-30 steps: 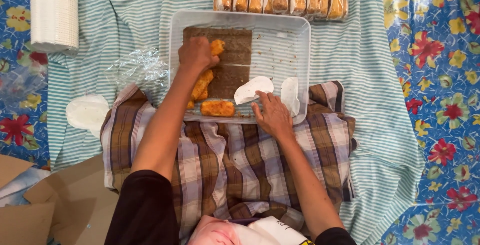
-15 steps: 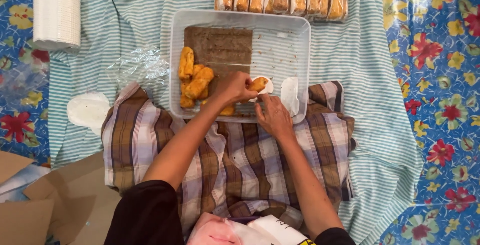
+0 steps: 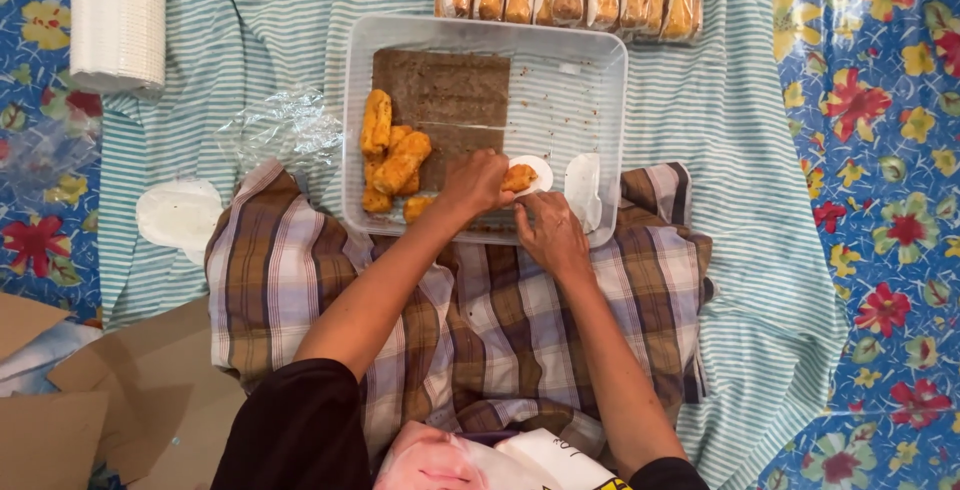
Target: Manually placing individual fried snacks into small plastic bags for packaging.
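Left hand (image 3: 478, 178) grip clamped on one fried roll (image 3: 517, 178), now set onto the white paper round (image 3: 535, 172) inside the clear tray (image 3: 600, 70); a second ago it was at the roll pile (image 3: 392, 160). Right hand (image 3: 548, 230) pinches the paper's edge. Transfer done; wrapping looks next.

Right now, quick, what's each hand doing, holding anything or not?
Left hand: closed on a fried roll, over the white paper liner.
Right hand: fingertips on the liner's edge; grip cannot be told.
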